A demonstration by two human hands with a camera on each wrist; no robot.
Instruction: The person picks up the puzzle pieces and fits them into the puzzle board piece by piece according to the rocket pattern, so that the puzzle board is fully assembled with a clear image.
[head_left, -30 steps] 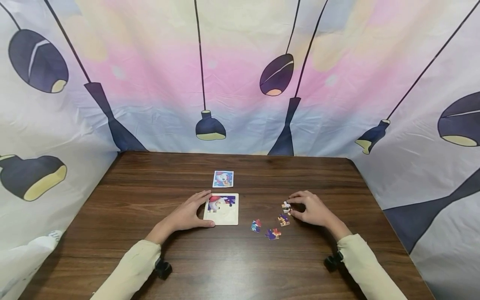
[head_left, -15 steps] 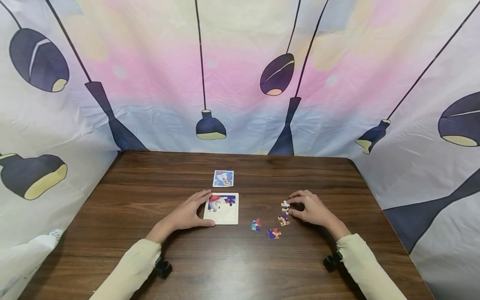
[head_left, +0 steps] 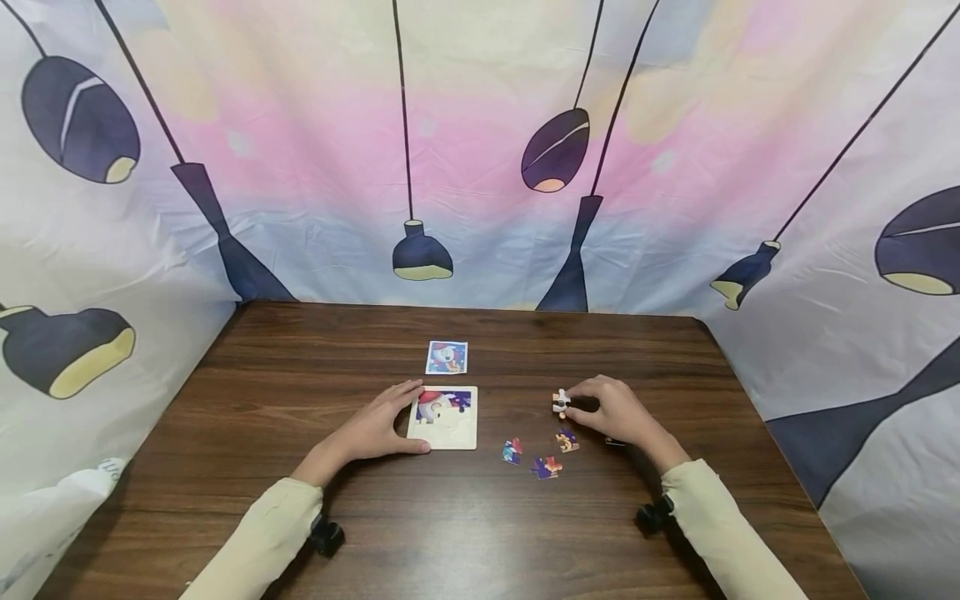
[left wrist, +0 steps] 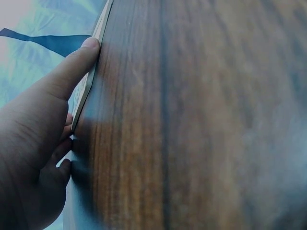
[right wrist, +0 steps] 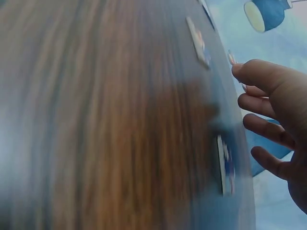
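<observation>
My left hand [head_left: 373,425] holds the left side of a pale square puzzle board [head_left: 453,432], with the thumb at its near corner and the fingertips at its far one. Part of a cartoon picture fills the board's upper area; the lower part is bare. Between the thumb and fingers of my right hand [head_left: 615,410] is a white puzzle piece [head_left: 560,403], pinched by its edge. The right wrist view shows it lifted off the table, seen nearly edge-on beyond the thumb. Closest below that hand lies an orange and purple puzzle piece [head_left: 567,440].
Two more puzzle pieces, one blue and red [head_left: 512,451] and one purple and orange [head_left: 547,467], lie right of the board. Another piece [head_left: 615,442] shows partly beneath the right wrist. A picture card [head_left: 447,357] lies behind the board. Printed cloth surrounds the wooden table [head_left: 420,533].
My right hand has lifted the white piece and carried it a little to the left and away from me. A piece under that hand has come into view. The left hand stays put.
</observation>
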